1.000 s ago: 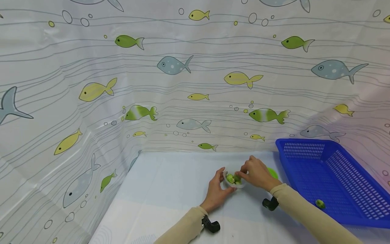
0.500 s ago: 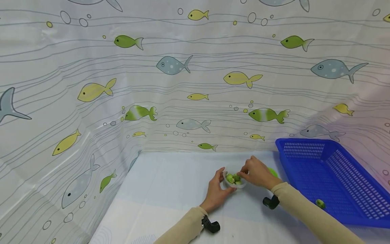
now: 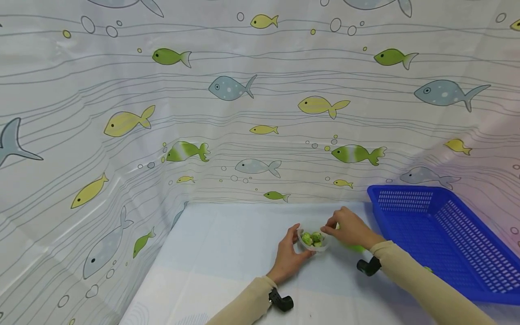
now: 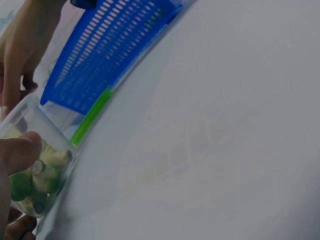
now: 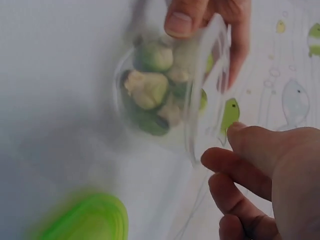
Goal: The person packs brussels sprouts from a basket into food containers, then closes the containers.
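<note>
My left hand [image 3: 287, 256] grips a clear plastic container [image 5: 175, 142] by its side, thumb in front and fingers behind. Inside lie several Brussels sprouts [image 3: 312, 239], green with pale cut ends, seen through the wall in both wrist views. Just right of the rim, my right hand [image 3: 350, 228] hovers with loosely bent fingers; in the right wrist view nothing lies between its thumb and index finger. A bright green lid [image 5: 95, 220] lies on the table, partly behind the right hand and forearm in the head view.
A large blue plastic basket [image 3: 455, 234] with slotted walls stands at the right. A single sprout [image 3: 428, 269] in it is mostly hidden by the right sleeve. Fish-patterned white sheeting [image 3: 260, 149] rises behind the white-covered table [image 3: 219, 253].
My right hand has drawn back to the right, away from the sprouts to just outside the container's rim. The left hand and container have stayed in place.
</note>
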### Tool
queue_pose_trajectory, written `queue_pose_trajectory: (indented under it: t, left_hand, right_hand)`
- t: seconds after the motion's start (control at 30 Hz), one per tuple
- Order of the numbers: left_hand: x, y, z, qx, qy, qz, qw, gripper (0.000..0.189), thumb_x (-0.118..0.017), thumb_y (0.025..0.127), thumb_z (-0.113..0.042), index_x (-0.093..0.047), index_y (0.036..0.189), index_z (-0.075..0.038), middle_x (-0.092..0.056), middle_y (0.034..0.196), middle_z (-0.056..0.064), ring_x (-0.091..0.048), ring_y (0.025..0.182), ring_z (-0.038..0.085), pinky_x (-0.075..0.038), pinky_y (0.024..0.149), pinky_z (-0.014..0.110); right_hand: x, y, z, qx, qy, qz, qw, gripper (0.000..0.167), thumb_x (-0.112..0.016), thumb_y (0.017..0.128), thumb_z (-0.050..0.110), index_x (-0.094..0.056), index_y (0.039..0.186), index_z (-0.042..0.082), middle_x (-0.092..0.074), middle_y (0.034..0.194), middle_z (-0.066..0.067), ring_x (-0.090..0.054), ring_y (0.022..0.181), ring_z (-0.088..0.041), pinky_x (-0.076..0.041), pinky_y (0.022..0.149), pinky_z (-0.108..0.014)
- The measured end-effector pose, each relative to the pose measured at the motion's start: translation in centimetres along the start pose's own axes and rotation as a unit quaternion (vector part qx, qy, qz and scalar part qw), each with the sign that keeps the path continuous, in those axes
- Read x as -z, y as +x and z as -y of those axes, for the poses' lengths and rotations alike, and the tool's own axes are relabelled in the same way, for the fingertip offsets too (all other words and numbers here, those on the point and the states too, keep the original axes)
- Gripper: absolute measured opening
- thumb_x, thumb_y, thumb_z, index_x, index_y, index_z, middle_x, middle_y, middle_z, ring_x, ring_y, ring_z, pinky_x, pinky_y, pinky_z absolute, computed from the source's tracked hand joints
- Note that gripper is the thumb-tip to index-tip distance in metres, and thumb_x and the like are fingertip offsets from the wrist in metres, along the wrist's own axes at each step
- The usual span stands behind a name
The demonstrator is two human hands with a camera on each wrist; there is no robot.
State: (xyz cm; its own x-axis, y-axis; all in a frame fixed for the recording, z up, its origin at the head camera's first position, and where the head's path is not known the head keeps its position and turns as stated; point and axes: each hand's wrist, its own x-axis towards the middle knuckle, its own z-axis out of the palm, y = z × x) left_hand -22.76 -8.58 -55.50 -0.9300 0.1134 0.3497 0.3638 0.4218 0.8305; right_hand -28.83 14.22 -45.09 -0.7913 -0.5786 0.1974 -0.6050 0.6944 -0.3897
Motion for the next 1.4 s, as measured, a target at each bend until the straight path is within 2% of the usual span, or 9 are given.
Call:
queue_pose_trajectory:
  t: [0.1,0.23,0.43,0.63,0.9,1.03,1.13,1.33,1.4]
  left_hand:
    - [0.0,-0.1,-0.1,0.002,-0.002,0.002,1.0000,0.087,-0.088,0.087,-0.019,-0.041,0.157,0.000,-0.065,0.141,0.016,-0.067,0.127,0.029,-0.053,0.111,0.045]
    - [0.0,-0.1,-0.1,0.005,-0.002,0.003,1.0000,0.087,-0.088,0.087,-0.019,-0.041,0.157,0.000,-0.065,0.143,0.017,-0.066,0.128,0.030,-0.053,0.111,0.045]
    - [0.3,-0.2,-0.1,0.001,0.002,-0.003,1.0000,0.086,-0.088,0.086,-0.019,-0.042,0.157,0.001,-0.065,0.142,0.017,-0.067,0.127,0.032,-0.054,0.110,0.045]
    - [0.3,-0.3,0.2,-0.003,0.004,-0.007,1.0000,0.086,-0.088,0.086,-0.019,-0.043,0.155,0.002,-0.066,0.140,0.019,-0.067,0.125,0.032,-0.054,0.109,0.045]
    - [0.0,-0.2,0.2,-0.004,0.001,-0.001,1.0000,0.086,-0.087,0.088,-0.021,-0.041,0.156,0.003,-0.066,0.139,0.020,-0.067,0.126,0.031,-0.054,0.110,0.047]
    - [0.0,-0.1,0.2,0.000,-0.003,0.000,1.0000,0.086,-0.088,0.087,-0.020,-0.041,0.157,0.002,-0.065,0.140,0.019,-0.067,0.127,0.030,-0.053,0.110,0.046]
    - [0.0,-0.1,0.1,0.008,-0.001,0.003,1.0000,0.087,-0.088,0.087,-0.021,-0.041,0.157,0.000,-0.065,0.141,0.017,-0.066,0.128,0.028,-0.053,0.111,0.045]
    - [0.0,-0.1,0.1,0.008,0.001,0.003,1.0000,0.087,-0.088,0.087,-0.021,-0.041,0.157,0.000,-0.065,0.141,0.018,-0.066,0.127,0.030,-0.053,0.110,0.047]
    - [-0.1,-0.1,0.1,0.004,0.001,0.002,1.0000,0.086,-0.088,0.087,-0.021,-0.041,0.157,0.001,-0.065,0.141,0.019,-0.067,0.127,0.032,-0.053,0.110,0.049]
  right_hand:
    - [1.1,-0.5,-0.9,0.005,0.019,-0.005,0.9998,0.015,-0.077,0.097,0.028,-0.087,0.094,0.016,-0.077,0.086,0.011,-0.060,0.086,-0.019,-0.044,0.074,-0.030]
    - [2.9,-1.5,-2.6,0.005,0.028,-0.020,0.9994,0.017,-0.076,0.099,0.030,-0.086,0.102,0.017,-0.081,0.096,0.008,-0.066,0.088,-0.013,-0.052,0.077,-0.031]
    - [5.7,-3.2,-4.7,-0.056,0.066,-0.020,0.9961,0.028,-0.074,0.100,0.034,-0.083,0.115,0.012,-0.081,0.105,0.002,-0.065,0.089,-0.011,-0.054,0.074,-0.027]
    - [7.3,-5.3,-6.3,-0.106,0.106,-0.037,0.9880,0.040,-0.071,0.102,0.041,-0.077,0.129,0.011,-0.079,0.120,-0.007,-0.070,0.107,-0.021,-0.058,0.082,-0.024]
    - [8.9,-8.4,-9.3,-0.145,0.115,-0.070,0.9802,0.053,-0.071,0.102,0.045,-0.068,0.142,0.010,-0.075,0.130,-0.014,-0.059,0.099,0.010,-0.055,0.080,-0.020]
    - [9.7,-9.9,-11.1,-0.155,0.096,-0.069,0.9809,0.056,-0.073,0.100,0.044,-0.067,0.143,0.007,-0.074,0.131,-0.018,-0.055,0.097,0.015,-0.053,0.079,-0.019]
    - [10.3,-11.0,-12.5,-0.165,0.083,-0.047,0.9817,0.062,-0.074,0.100,0.044,-0.064,0.145,0.003,-0.071,0.134,-0.023,-0.061,0.101,0.006,-0.056,0.081,-0.024]
    - [10.6,-13.4,-14.7,-0.179,0.069,-0.004,0.9814,0.071,-0.078,0.097,0.040,-0.057,0.146,-0.007,-0.067,0.134,-0.032,-0.069,0.111,-0.039,-0.059,0.088,-0.056]
    - [10.7,-14.1,-15.1,-0.182,0.057,0.000,0.9816,0.074,-0.081,0.094,0.039,-0.058,0.145,-0.008,-0.068,0.132,-0.032,-0.068,0.113,-0.044,-0.059,0.089,-0.058]
